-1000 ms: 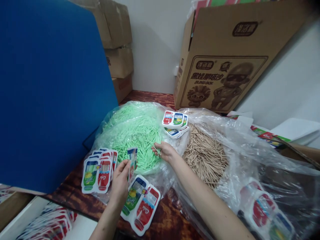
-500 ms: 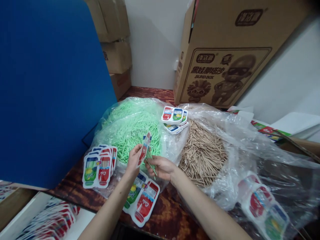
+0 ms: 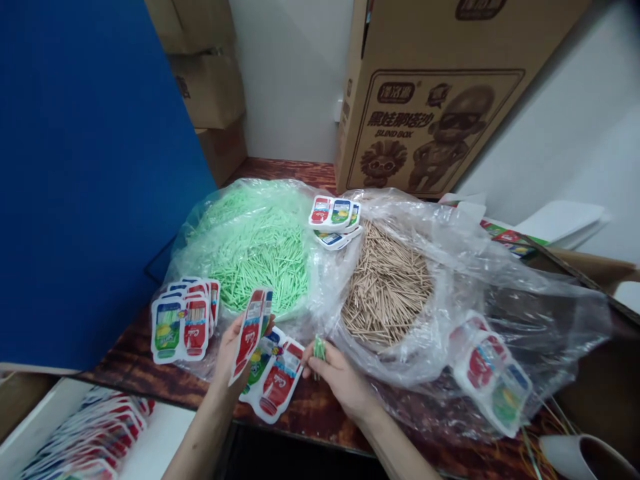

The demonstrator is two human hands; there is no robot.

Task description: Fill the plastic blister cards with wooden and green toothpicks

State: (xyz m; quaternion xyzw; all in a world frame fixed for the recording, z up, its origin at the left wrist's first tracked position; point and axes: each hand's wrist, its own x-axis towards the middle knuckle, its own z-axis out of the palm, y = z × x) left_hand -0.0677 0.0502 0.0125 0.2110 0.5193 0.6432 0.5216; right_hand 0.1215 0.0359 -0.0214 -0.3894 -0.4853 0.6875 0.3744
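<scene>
My left hand (image 3: 227, 350) is closed on a bottle-shaped card packet (image 3: 250, 333) with a red cola print, tilted nearly edge-on. Pinched in my right hand (image 3: 340, 380) is a small bunch of thin green sticks (image 3: 319, 348), apart from the packet. Beneath and between the hands, another cola-and-lemon printed packet (image 3: 281, 381) lies on the table. Just beyond my left hand, a clear bag holds a heap of green sticks (image 3: 270, 257). A second bag, beyond my right hand, holds brown sticks (image 3: 387, 287).
Stacked printed packets (image 3: 183, 327) lie at the left, and more (image 3: 333, 217) rest between the bags. Others (image 3: 493, 377) are at the right. A white tray (image 3: 167, 430) of packets is at lower left. A blue panel (image 3: 100, 167) and large cardboard box (image 3: 435, 53) stand behind.
My hands have moved apart. The right has drawn the green sticks away from the packet, down and to the right; the left has shifted left and lower with the packet. The view has shifted slightly.
</scene>
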